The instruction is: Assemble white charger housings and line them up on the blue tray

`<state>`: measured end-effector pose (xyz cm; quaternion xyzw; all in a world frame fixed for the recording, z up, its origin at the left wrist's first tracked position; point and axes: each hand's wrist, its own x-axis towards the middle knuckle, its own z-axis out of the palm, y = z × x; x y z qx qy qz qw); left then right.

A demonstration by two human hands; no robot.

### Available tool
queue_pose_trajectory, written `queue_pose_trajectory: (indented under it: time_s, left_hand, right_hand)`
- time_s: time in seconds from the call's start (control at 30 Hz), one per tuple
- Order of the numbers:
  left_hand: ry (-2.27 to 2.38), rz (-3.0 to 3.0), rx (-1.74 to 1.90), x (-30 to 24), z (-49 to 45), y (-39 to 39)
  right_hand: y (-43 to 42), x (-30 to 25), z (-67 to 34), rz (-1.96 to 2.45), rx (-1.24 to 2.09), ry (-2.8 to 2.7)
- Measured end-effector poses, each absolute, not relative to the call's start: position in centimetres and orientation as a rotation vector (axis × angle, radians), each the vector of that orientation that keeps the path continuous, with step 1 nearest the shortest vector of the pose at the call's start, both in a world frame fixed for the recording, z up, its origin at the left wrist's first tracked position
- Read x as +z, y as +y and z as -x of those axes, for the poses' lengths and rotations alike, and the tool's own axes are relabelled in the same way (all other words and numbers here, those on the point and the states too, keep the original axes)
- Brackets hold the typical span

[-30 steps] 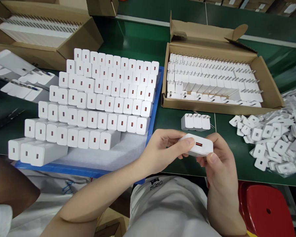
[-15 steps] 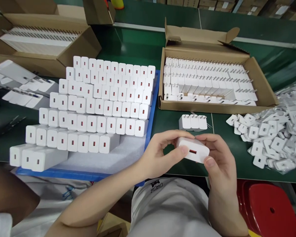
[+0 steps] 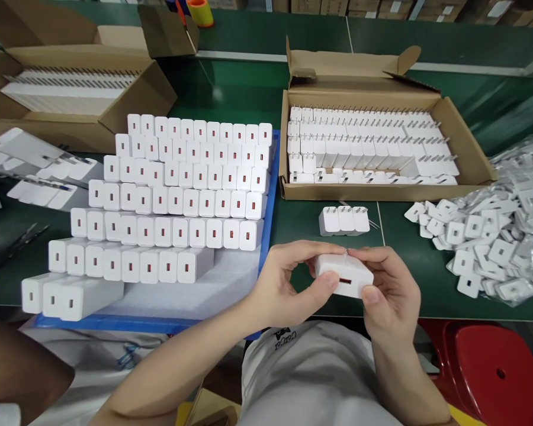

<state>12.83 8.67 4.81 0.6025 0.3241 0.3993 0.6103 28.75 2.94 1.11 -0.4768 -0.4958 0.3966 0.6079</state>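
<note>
- Head view: a white charger block (image 3: 353,267) is held up over the near edge of the green tabletop (image 3: 231,86), its slotted face toward the person.
- Both hands are closed in on it. The left hand (image 3: 291,287) pinches one end, thumb just beside the reddish slot (image 3: 344,281); the right hand (image 3: 388,293) grips the other end, thumb at the lower corner.
- From where I stand, this looks like turning and checking the block. I'd do it with a light, even pinch at both ends, shift that left thumb clear of the slot, and tilt the face squarely to the eye.
- Fingertips from both hands meet near the top edge; what they touch behind it I cannot tell.
- Just beyond, three chargers (image 3: 344,220) stand side by side, pins up.
- Behind them, an uncovered carton (image 3: 373,192) holds more, pins up too.
- To the left, rows of chargers (image 3: 182,201) face slot-outward on a blue-edged tray (image 3: 266,222).
- To the right, loose white pieces with square holes (image 3: 475,228) spill beside clear plastic.
- A red stool (image 3: 497,367) stands below.
</note>
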Motion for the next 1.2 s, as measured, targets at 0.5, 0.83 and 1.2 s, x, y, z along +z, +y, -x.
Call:
queue_pose_trajectory:
  time_s: [0.5, 0.83, 1.2]
  left_hand:
    - [0.932, -1.55, 0.616, 4.8, -13.2, 9.2]
    - [0.897, -1.459, 0.633, 4.9, -13.4, 8.9]
    - [0.711, -1.333, 0.934, 4.5, -13.0, 8.3]
  right_hand:
    - [4.0, 2.8, -30.4, 1.162, 0.811, -1.243]
    - [3.7, 3.0, -31.3, 1.157, 0.855, -1.274]
    - [3.2, 2.1, -31.3, 0.882, 0.973, -1.403]
